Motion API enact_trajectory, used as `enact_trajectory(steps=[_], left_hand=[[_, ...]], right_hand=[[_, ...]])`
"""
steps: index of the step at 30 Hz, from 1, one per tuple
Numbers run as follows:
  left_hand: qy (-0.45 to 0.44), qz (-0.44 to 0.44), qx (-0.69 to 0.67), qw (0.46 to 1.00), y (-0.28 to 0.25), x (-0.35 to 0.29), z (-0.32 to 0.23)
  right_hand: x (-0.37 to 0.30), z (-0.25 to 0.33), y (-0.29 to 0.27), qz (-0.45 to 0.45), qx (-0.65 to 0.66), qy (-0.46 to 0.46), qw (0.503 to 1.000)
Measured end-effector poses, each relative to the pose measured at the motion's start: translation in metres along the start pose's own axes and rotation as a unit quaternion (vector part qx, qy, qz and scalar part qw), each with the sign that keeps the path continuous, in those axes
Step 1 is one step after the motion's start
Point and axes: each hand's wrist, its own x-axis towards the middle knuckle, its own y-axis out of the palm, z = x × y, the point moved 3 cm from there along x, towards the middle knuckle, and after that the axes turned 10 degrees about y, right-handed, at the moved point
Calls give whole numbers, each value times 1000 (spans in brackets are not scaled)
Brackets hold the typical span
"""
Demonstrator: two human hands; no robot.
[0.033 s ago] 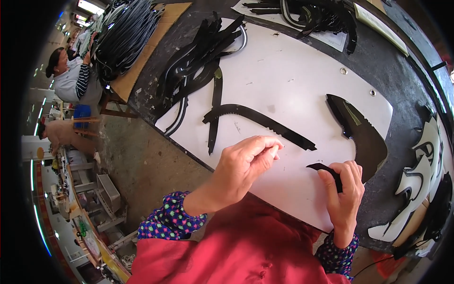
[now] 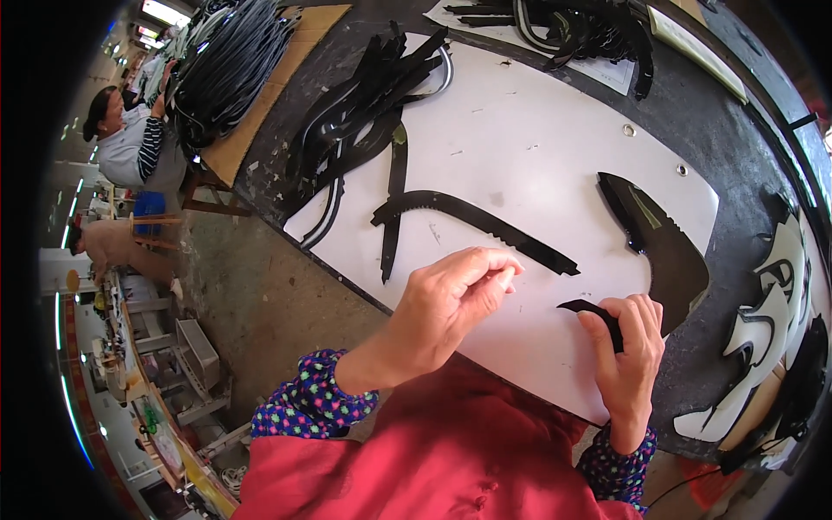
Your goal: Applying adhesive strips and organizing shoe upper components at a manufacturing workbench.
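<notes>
I observed the right hand (image 2: 630, 342) gripping a pointed black strip (image 2: 596, 309) between thumb and fingers, its tip directed left, above the near right part of the white sheet (image 2: 520, 165). The left hand (image 2: 455, 299) was closed in a fingertip pinch; I could not tell whether it held anything. On the sheet, a notched black strip (image 2: 478, 217) lay beyond the left hand, crossing a narrow strip (image 2: 391, 249) near its left end. The sheet rested on the dark tabletop (image 2: 693, 113).
</notes>
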Motion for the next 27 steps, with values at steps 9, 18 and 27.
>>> enact_trajectory(steps=[9,18,27], left_hand=[[132,23,-4,991,32,13,-5],[280,111,250,920,14,22,16],[277,120,260,917,17,17,21]], right_hand=[[-2,2,-4,75,46,-18,996],[23,1,-14,72,-39,-15,997],[29,-2,-3,101,-40,13,994]])
